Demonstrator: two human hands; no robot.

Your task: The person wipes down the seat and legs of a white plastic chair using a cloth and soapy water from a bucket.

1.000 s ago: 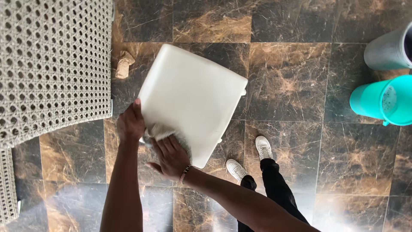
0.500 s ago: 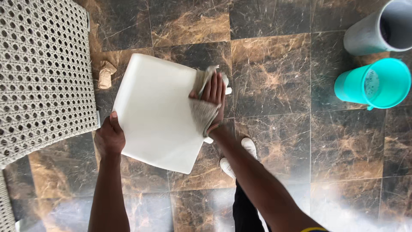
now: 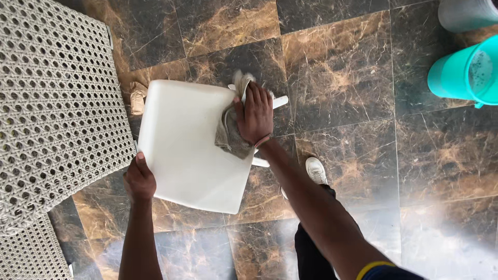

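The stool [image 3: 189, 142], a small white one with a square seat, stood on the marble floor [image 3: 337, 78] with its flat top facing up, which left the whole surface open to the hands. The left hand [image 3: 139, 179] gripped the seat's near-left edge, fingers curled under the rim and thumb on top, apparently to brace the stool so it would not slide on the smooth tiles. The right hand [image 3: 255, 115] lay palm-down near the far-right edge, fingers spread and pressing a crumpled grey rag [image 3: 231, 136] flat against the seat; the rag bunched out below the palm and a pale end stuck out beyond the fingertips over the edge. Two white legs showed past the right side of the seat. A shoe [image 3: 315, 170] was planted on the floor just right of the stool, close enough for the person to lean over it. A woven wicker panel [image 3: 57, 109] lay to the left, its edge beside the stool. A teal bucket [image 3: 464, 72] stood well apart at upper right, with a grey bin [image 3: 464, 13] behind it.
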